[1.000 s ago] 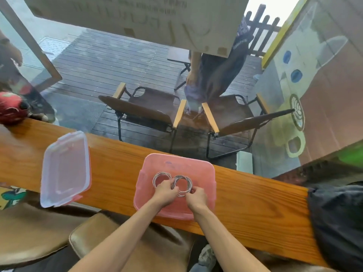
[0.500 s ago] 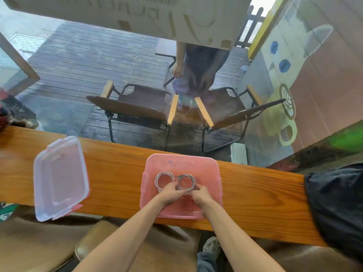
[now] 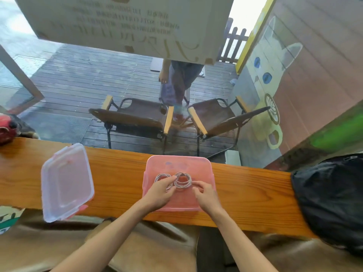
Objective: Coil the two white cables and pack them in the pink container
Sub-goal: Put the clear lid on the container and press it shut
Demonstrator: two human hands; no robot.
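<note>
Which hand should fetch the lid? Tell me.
Left. The lid lies on the counter on the left hand's side; the right hand would have to cross the pink container.

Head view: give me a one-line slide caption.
Both hands, left hand and right hand, settle two coiled white cables inside the open pink container; its lid lies apart.
</note>
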